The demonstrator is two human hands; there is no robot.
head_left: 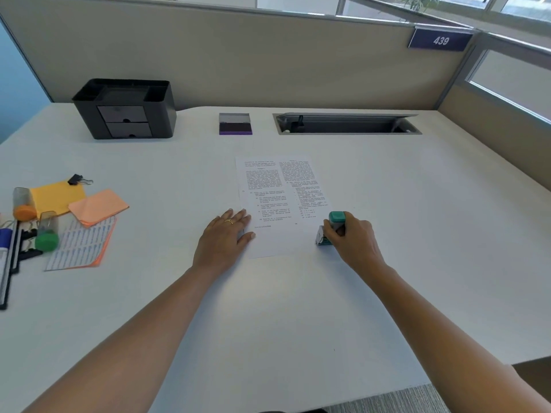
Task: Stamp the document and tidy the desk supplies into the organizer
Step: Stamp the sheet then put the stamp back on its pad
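A printed document (280,201) lies in the middle of the white desk. My left hand (225,236) rests flat on its lower left corner, fingers spread. My right hand (351,236) grips a green-topped stamp (332,226) that stands at the sheet's lower right corner. An open purple ink pad (235,124) sits beyond the document. The black organizer (126,108), with two small drawers and open top compartments, stands at the back left. Loose supplies lie at the left: a black binder clip (78,179), yellow (56,198) and orange (100,207) sticky notes, a label sheet (80,245).
Two small clear tubes with an orange cap (24,205) and a green cap (47,234) lie at the left edge beside markers and more clips (12,254). An open cable tray (347,124) is set into the desk at the back right. A beige partition stands behind.
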